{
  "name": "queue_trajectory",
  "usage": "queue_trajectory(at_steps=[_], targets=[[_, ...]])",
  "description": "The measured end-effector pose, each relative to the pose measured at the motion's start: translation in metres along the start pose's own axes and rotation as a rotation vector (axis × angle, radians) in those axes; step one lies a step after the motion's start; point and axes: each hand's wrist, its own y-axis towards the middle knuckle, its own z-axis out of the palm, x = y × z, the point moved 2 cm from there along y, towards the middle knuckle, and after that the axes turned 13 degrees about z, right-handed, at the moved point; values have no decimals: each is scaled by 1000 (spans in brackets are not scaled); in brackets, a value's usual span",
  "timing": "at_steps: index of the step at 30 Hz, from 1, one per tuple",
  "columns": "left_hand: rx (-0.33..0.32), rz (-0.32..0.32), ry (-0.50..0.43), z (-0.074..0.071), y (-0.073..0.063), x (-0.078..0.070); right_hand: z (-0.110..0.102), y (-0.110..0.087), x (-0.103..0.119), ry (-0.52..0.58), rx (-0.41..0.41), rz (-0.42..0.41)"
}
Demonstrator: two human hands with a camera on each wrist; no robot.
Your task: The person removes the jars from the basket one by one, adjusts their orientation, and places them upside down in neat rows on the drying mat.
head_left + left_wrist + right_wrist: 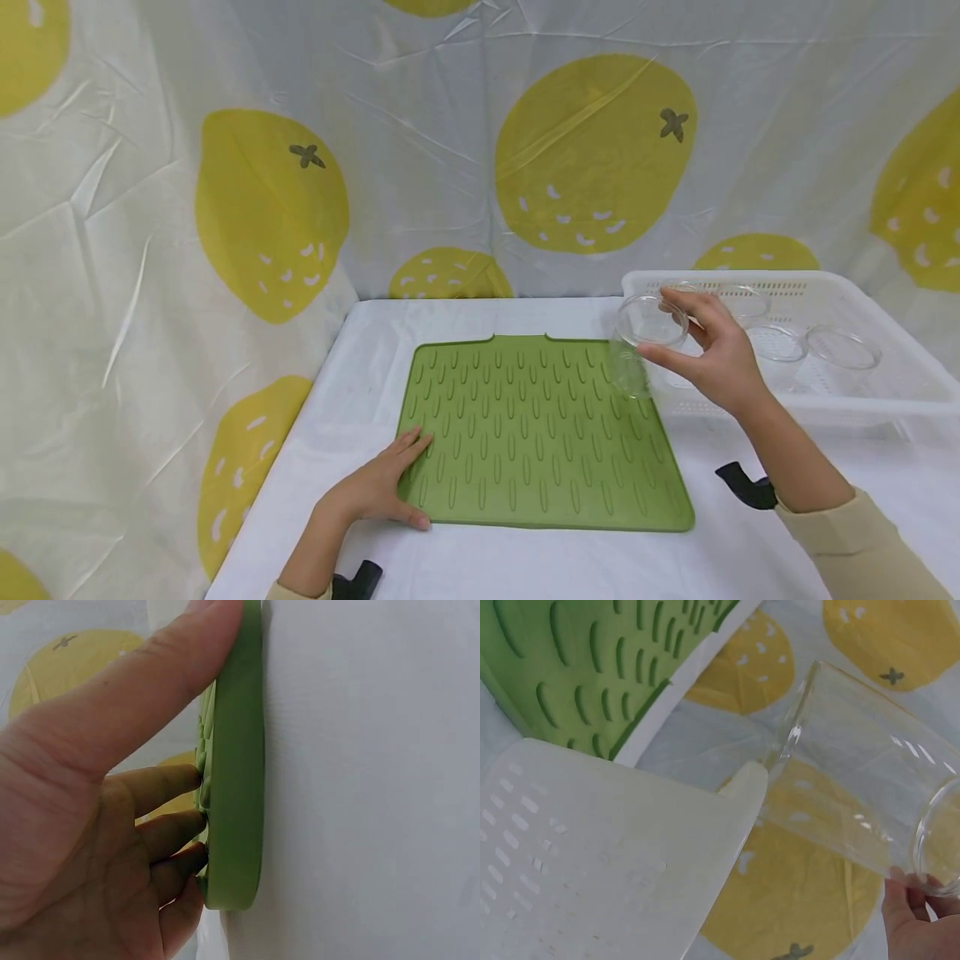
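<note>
The right hand (711,350) pinches a clear, cylindrical glass cup (632,357); the grip should be firm. The left hand (381,487), fingers spread, should hold the green ribbed mat (536,433) flat.

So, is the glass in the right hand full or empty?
Empty: the glass is see-through, curtain visible through it, no contents showing.

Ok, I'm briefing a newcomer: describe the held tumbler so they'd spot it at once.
Find the white basket at the head view's right. At its left end, the right hand holds a clear tumbler. It alone is held; the other tumblers sit inside the basket.
</note>
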Motion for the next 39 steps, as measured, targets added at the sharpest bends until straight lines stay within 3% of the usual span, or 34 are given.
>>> queue_trajectory(at_steps=[9,39], targets=[[4,-3,-6,1,0,1,21,-6,2,50,35,-6],[-1,-12,12,0,1,0,66,-32,4,49,158,33]])
